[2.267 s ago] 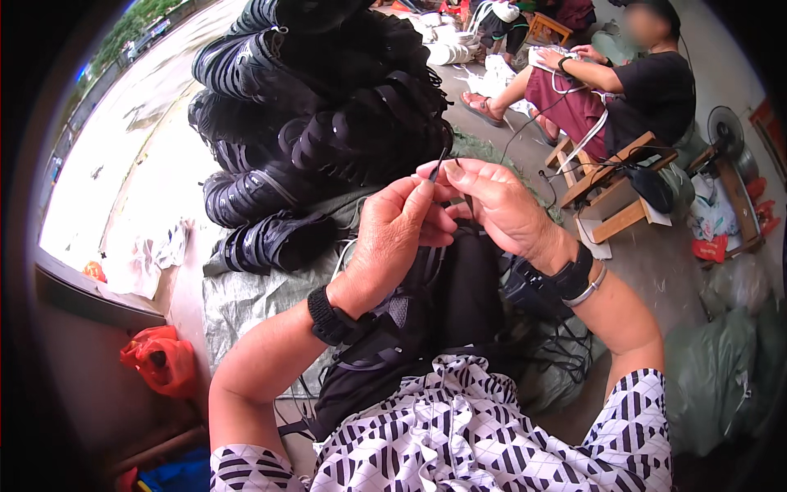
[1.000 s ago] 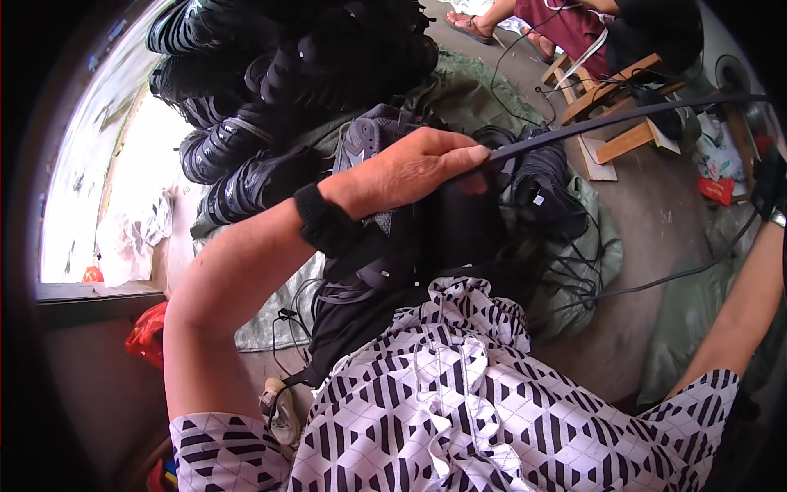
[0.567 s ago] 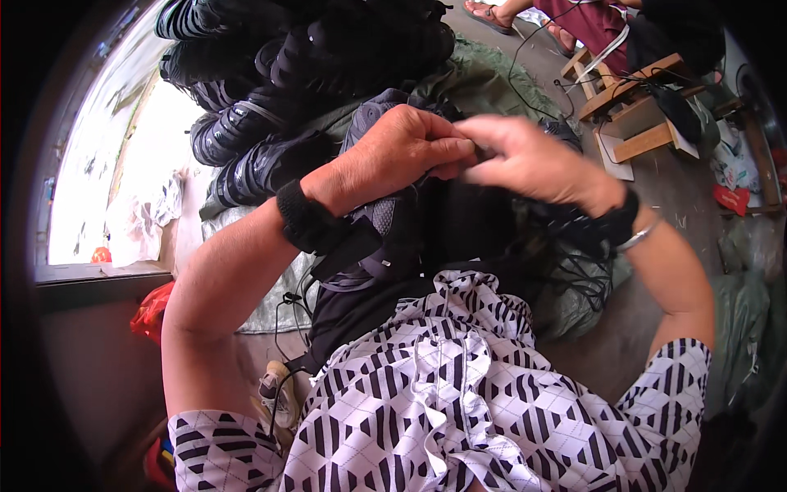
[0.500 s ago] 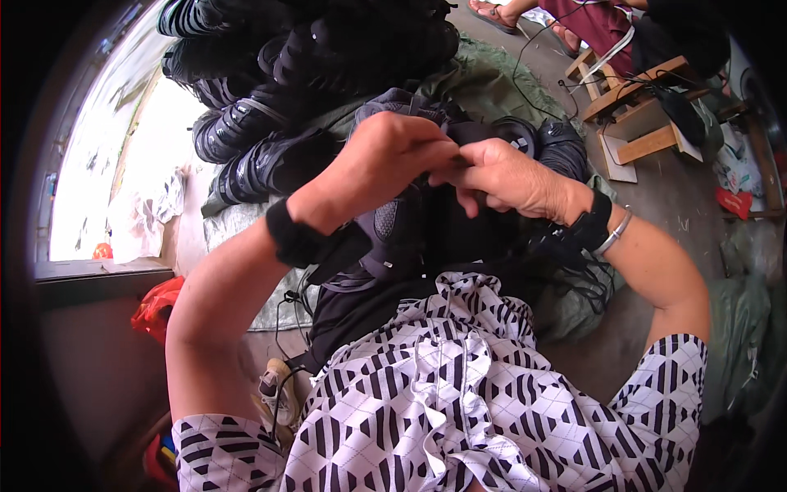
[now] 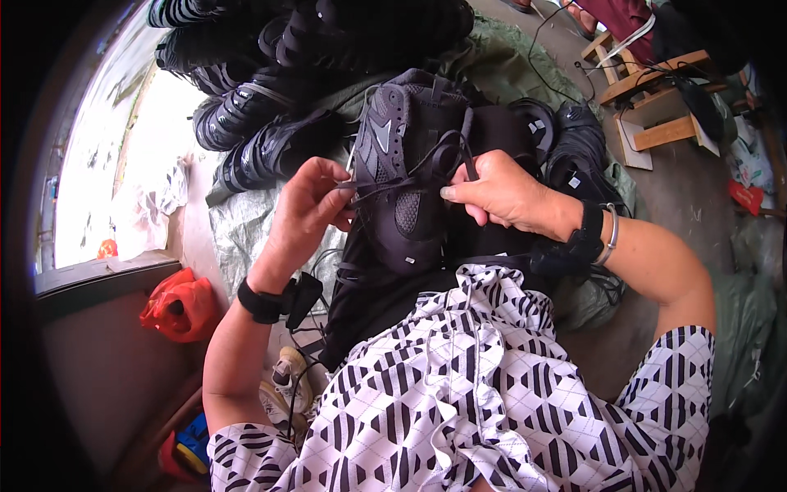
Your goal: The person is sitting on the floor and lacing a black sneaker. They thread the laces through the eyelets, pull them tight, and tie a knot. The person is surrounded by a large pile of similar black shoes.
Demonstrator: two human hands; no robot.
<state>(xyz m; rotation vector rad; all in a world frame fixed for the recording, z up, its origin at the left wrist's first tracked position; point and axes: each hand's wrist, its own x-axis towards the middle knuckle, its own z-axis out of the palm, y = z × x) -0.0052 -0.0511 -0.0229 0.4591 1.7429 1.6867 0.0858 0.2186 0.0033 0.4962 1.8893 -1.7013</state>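
A dark grey sneaker (image 5: 416, 223) rests on my lap, its toe toward me. My left hand (image 5: 310, 205) is at its left side, with thumb and fingers pinching one end of a black shoelace (image 5: 385, 185). To the right of the shoe, my right hand (image 5: 507, 190) grips another stretch of the lace, which rises in a loop beside the tongue. Between the two hands the lace runs across the front of the shoe. Black bands circle both wrists, and a silver bangle (image 5: 611, 236) is on the right one.
Stacks of dark shoe parts (image 5: 246, 111) lie at the far left on a green sheet (image 5: 500, 61). More dark shoes (image 5: 578, 152) lie beyond my right hand. A wooden stool (image 5: 656, 111) and another person's maroon clothing (image 5: 615, 18) are at far right. A red plastic bag (image 5: 179, 303) sits left.
My hands, close together and raised over the shoe before, have moved apart and lower to either side of it. The lace now spans between them, and more of the shoe shows.
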